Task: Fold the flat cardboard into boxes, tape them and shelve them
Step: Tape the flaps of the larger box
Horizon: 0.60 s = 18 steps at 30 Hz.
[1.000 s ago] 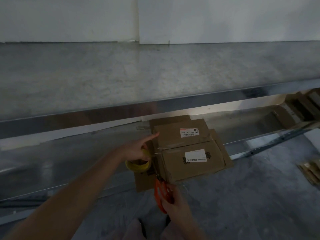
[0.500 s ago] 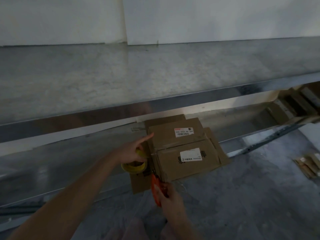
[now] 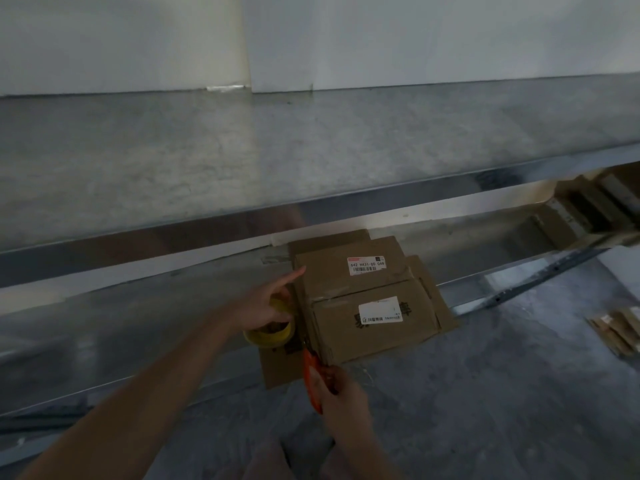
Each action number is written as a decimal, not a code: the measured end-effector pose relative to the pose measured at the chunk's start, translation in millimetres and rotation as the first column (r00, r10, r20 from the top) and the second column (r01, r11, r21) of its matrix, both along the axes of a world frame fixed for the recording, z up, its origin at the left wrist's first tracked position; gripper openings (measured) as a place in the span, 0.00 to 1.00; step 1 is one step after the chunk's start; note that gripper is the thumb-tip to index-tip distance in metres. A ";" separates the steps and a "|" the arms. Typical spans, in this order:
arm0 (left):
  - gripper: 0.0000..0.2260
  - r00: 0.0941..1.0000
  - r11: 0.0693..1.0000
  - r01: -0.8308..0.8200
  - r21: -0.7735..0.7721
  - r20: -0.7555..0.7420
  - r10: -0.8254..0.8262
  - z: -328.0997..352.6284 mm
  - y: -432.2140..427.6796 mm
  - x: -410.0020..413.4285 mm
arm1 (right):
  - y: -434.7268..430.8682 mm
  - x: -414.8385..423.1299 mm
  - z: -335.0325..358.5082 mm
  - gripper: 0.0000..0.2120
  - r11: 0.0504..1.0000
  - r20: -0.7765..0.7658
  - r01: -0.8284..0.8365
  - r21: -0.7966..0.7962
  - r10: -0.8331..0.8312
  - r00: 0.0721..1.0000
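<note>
Above both hands, a long galvanised metal shelf (image 3: 242,150), dull grey and mottled, with a shiny folded front edge; behind it, a smooth white wall (image 3: 415,39). Level with the left hand (image 3: 266,303), a lower metal shelf (image 3: 104,323) of the same sheet. Below the right hand (image 3: 341,393) and off to its right, rough grey concrete floor (image 3: 485,393). Far right of that hand, a stack of flat cardboard (image 3: 620,332) on the floor; higher up, dim blurred cardboard boxes (image 3: 581,209) on the lower shelf.

Just right of the left hand, a closed brown cardboard box (image 3: 367,306): rectangular, creased, with two white labels and glossy clear tape along its top seam. Under it, a flat brown cardboard sheet (image 3: 280,365) at the lower shelf's front edge.

Left hand: forefinger stretched straight to the box's top-left corner, other fingers curled round a yellow roll of tape (image 3: 272,332). Right hand: closed tight round orange-handled scissors (image 3: 313,375), blades pointing up along the box's left side, just beneath the tape roll.
</note>
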<state>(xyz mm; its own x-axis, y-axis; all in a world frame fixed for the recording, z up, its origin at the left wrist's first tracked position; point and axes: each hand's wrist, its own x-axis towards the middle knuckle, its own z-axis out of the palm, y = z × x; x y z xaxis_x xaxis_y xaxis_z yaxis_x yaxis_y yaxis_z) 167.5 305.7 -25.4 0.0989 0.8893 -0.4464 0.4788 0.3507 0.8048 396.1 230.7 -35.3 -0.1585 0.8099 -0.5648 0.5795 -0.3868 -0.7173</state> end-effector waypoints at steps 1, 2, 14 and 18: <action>0.42 1.000 1.000 -0.007 0.006 0.005 0.007 -1.1 0.0 0.2 | 0.2 0.0 -1.2 0.09 1.000 -0.002 -0.001 -0.005 0.001 1.000; 0.42 1.000 1.000 -0.010 0.009 0.007 0.010 -2.0 0.0 0.2 | 0.2 0.2 -2.2 0.09 1.000 -0.002 -0.006 -0.010 0.006 1.000; 0.41 0.999 1.000 -0.002 0.008 -0.037 0.002 -4.5 3.6 -3.8 | 2.6 5.8 -3.0 0.08 0.999 0.043 -0.039 0.003 0.038 0.998; 0.41 0.999 1.000 0.018 0.012 -0.031 -0.018 -3.3 4.8 -7.5 | -1.5 12.6 -0.3 0.10 0.996 0.102 -0.085 0.041 0.080 0.992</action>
